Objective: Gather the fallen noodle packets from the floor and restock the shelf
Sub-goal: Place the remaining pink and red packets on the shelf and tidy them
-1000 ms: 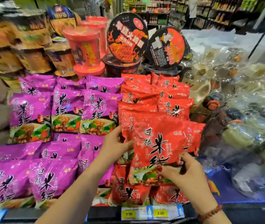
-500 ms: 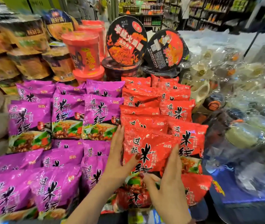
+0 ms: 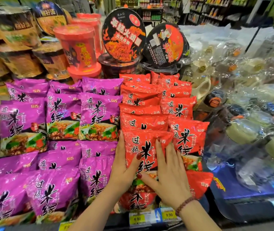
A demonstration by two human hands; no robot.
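Observation:
A red noodle packet [image 3: 147, 147] lies at the front of the red stack on the sloped shelf [image 3: 151, 219]. My left hand [image 3: 124, 169] holds its left edge, thumb across the front and fingers straight along the side. Flat on the packet's lower right part lies my right hand [image 3: 168, 175], fingers spread and straight, a bead bracelet on the wrist. More red packets [image 3: 176, 105] are stacked behind and to the right. Purple noodle packets [image 3: 62, 117] fill the shelf's left half.
Cup and bowl noodles [image 3: 123, 35] stand behind the packets, brown tubs [image 3: 16, 52] at the far left. Clear-wrapped bowl sets [image 3: 249, 100] crowd the right. Yellow price tags [image 3: 137, 219] line the shelf's front edge. Store aisles show far behind.
The red packet went from held in front of the stack to lying on it. My right hand left its lower edge and flattened on its face; my left hand stayed at its left edge.

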